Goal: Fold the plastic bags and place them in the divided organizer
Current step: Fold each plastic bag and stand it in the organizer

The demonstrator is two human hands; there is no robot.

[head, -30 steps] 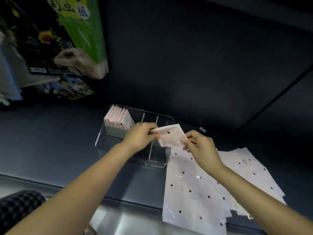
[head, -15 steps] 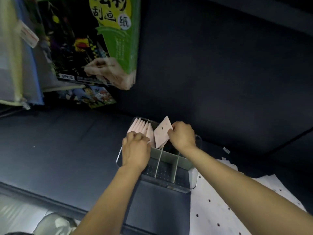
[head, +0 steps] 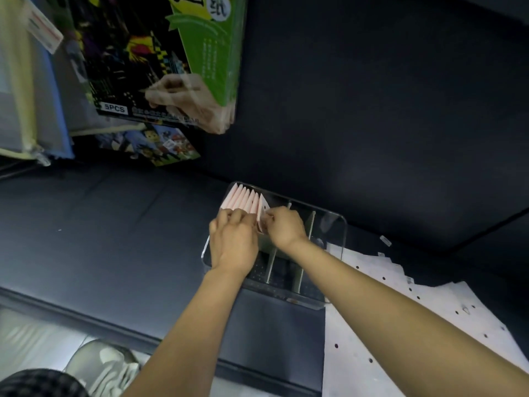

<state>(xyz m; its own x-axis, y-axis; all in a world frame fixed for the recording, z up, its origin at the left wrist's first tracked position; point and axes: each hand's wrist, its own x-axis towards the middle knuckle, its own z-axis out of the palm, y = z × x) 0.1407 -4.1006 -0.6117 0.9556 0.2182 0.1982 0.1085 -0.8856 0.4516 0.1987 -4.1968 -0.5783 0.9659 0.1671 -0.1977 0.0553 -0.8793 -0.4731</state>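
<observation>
Right hand (head: 284, 229) pinches a folded bag (head: 262, 209), slotting it beside the pink row (head: 242, 200) that the curled left hand (head: 233, 242) steadies in the clear organizer (head: 342, 239). Letting go early could spring the fold open.

folded bags (head: 243, 199): pale pink | flat bags (head: 400, 333): white, black-dotted | organizer (head: 337, 253): clear
</observation>
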